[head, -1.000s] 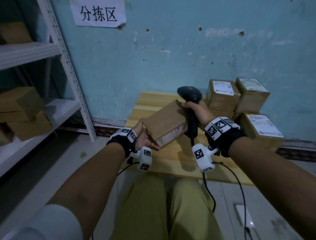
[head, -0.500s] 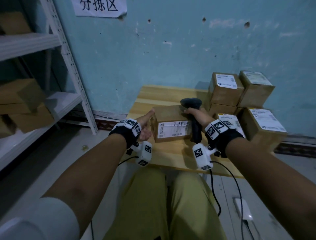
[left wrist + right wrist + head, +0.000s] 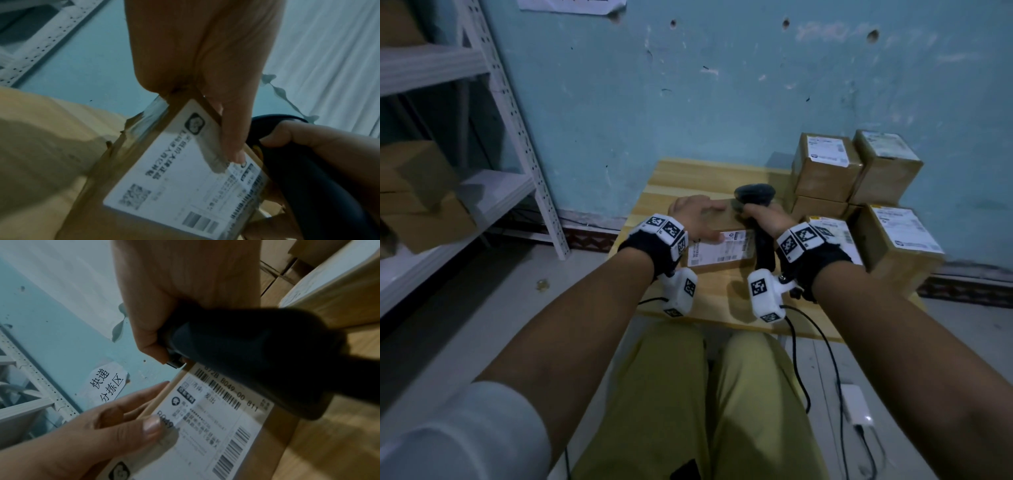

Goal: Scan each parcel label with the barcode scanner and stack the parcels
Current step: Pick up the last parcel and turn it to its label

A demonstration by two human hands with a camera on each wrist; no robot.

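A brown cardboard parcel (image 3: 722,248) stands on the wooden table (image 3: 709,294), its white label (image 3: 722,250) turned toward me. My left hand (image 3: 702,219) lies over the parcel's top edge and pinches it, thumb (image 3: 232,138) on the label (image 3: 174,186), fingers behind. My right hand (image 3: 765,219) grips the handle of the black barcode scanner (image 3: 755,195) just right of the parcel, its head above the parcel's far right corner. In the right wrist view the scanner (image 3: 257,353) hangs over the label's barcodes (image 3: 216,426).
Labelled parcels are stacked at the table's back right (image 3: 825,168), with a larger one (image 3: 900,240) in front. A white metal shelf (image 3: 517,120) with cardboard boxes (image 3: 421,205) stands to the left. The scanner cable (image 3: 825,359) runs down to a white adapter (image 3: 854,404) on the floor.
The parcel, held tilted in the air a second ago, now stands on the table with its label facing me. My left hand moved from its left side to its top edge.
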